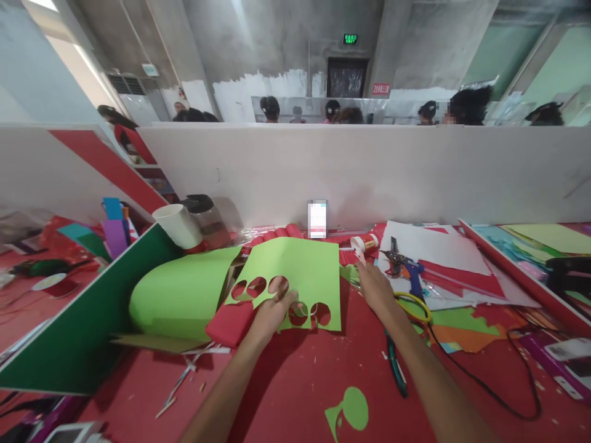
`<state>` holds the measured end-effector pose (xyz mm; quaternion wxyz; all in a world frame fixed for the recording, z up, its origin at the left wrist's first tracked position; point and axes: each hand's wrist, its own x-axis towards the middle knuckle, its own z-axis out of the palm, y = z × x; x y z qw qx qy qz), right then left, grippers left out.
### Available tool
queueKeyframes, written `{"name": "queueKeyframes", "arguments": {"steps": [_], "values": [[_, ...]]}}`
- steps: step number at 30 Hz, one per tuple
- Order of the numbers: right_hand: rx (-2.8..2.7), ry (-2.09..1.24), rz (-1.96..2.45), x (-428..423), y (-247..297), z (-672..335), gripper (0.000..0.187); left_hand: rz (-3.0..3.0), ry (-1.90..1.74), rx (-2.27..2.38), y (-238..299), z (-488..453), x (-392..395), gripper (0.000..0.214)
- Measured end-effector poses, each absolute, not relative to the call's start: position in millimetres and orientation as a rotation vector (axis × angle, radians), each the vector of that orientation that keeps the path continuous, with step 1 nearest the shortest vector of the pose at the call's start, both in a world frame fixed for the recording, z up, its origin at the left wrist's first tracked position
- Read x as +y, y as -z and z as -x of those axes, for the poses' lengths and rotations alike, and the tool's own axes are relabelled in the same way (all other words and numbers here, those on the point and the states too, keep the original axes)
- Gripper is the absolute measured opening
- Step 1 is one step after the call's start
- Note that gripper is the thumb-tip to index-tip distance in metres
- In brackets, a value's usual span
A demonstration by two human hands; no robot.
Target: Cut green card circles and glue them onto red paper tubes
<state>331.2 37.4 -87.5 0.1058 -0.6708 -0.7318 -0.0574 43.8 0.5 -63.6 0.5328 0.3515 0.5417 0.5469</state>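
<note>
Busy workroom here: bare grey wall way past the fingertips, a white partition (258,172) closer in, and a red tabletop (295,381) under both hands, littered with scraps. The green sheet (295,261) is at the left hand (276,307), spreading up and out past its fingers, with round holes cut along the near edge. Those fingers look clamped on the paper around the holes, probably because the thin strips there give an easy grip and the big uncut part would flop otherwise. A red pouch (232,324) sits just beside that wrist, and a curled green roll (180,295) is further left of the fingers. The right hand (369,274) is stretched out beyond the sheet's right edge, near a small white tub (364,242); can't tell if its fingers are together or on something, too small to make out. Glue gun (409,271) is just right of those fingers, I'd guess parked for easy reach. A green offcut (354,408) lies well below both hands, toward the person.
</note>
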Motion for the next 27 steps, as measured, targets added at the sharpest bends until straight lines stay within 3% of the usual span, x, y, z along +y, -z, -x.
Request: {"name": "queueKeyframes", "arguments": {"steps": [4,14,16,20,27], "values": [[-2.085,0.170,1.980,39,86,-332,0.041,-0.824,-1.198,1.256,61,-49,0,0.044],[-1.956,-0.016,1.765,34,82,-331,0.030,-1.050,-1.109,1.358,69,-49,6,0.024],[-1.910,-0.073,1.694,30,78,-328,0.024,-1.088,-1.082,1.369,67,-48,5,0.031],[-1.835,-0.231,1.524,15,66,-316,0.012,-1.160,-1.104,1.297,61,-52,3,0.034],[-1.643,-0.786,1.228,-7,53,-279,0.017,-1.254,-1.076,1.112,60,-59,2,0.029]]}}
